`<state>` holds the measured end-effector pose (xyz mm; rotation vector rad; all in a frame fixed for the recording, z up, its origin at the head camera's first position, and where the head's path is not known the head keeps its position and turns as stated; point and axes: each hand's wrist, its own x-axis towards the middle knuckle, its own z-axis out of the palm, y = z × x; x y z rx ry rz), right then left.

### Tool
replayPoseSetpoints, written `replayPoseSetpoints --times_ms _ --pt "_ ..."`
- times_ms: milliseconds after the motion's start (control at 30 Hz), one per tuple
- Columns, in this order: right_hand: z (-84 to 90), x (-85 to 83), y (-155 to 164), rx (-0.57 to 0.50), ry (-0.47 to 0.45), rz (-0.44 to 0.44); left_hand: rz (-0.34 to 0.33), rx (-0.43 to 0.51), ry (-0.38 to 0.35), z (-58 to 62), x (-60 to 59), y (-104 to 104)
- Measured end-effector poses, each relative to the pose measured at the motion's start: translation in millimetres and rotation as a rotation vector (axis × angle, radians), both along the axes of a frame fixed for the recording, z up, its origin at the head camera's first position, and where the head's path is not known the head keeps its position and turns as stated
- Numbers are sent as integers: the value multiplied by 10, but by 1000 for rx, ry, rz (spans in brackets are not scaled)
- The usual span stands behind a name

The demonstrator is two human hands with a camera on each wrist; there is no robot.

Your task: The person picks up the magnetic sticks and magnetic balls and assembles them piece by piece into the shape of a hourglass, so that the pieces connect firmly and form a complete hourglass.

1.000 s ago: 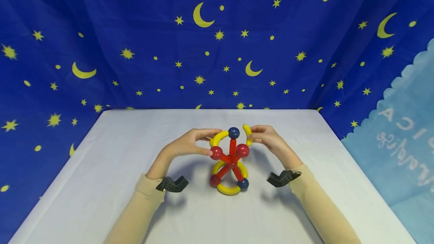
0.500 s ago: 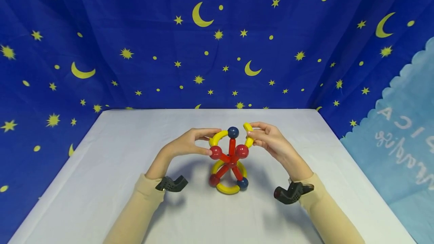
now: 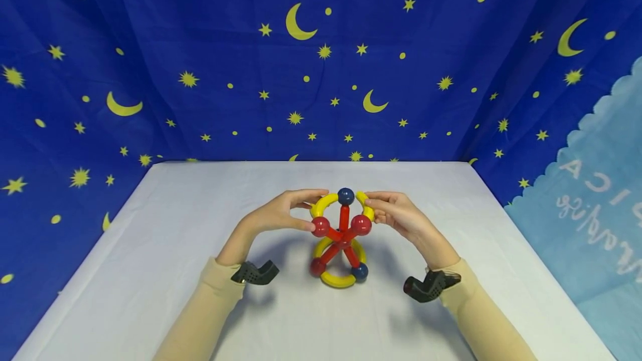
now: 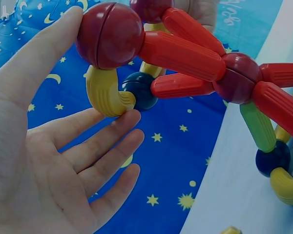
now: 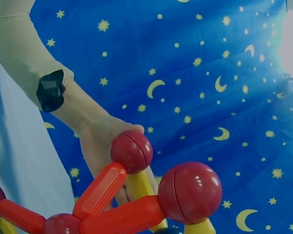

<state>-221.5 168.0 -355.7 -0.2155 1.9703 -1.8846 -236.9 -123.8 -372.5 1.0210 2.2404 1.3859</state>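
Observation:
A ball-and-stick construction of red straight rods (image 3: 344, 218), yellow curved rods and red and blue balls stands on the table between the hands. My left hand (image 3: 273, 213) holds its upper left side. The thumb touches the left red ball (image 4: 110, 35) and fingertips touch the yellow curved rod (image 4: 105, 92) beneath it. My right hand (image 3: 403, 219) pinches another yellow curved rod (image 3: 370, 214); its lower end is at the right red ball (image 3: 361, 225), its upper end beside the top blue ball (image 3: 346, 196). The right wrist view shows the left hand behind the red balls; the right hand is hidden there.
A ring of yellow curved rods (image 3: 338, 281) with a lower red ball (image 3: 317, 267) and a lower blue ball (image 3: 359, 271) forms the base. One green rod (image 4: 259, 127) shows in the left wrist view. A blue star-patterned cloth (image 3: 321, 71) hangs behind the white table (image 3: 150, 238).
My right hand has shifted its grip on the yellow curved rod, first outward, then back in, bringing the rod against the right red ball and near the top blue ball. The left hand stays put.

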Motion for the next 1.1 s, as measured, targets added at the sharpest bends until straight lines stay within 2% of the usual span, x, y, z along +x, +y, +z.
replayPoseSetpoints --times_ms 433,700,800,900,1000,1100 --pt "-82 -104 41 81 26 2 -2 -3 -5 6 14 -2" --pt "-134 -164 36 60 27 1 -5 0 -10 22 6 -17" --pt "-217 -282 3 85 25 -17 -2 -6 -10 27 -2 -22" --pt "-343 -472 -63 187 48 -13 3 -10 -13 29 -4 -26" --pt "-470 -667 -163 331 103 55 4 -8 -22 27 3 -26" --pt "-578 -825 -283 418 198 179 1 -4 -32 22 17 -16"
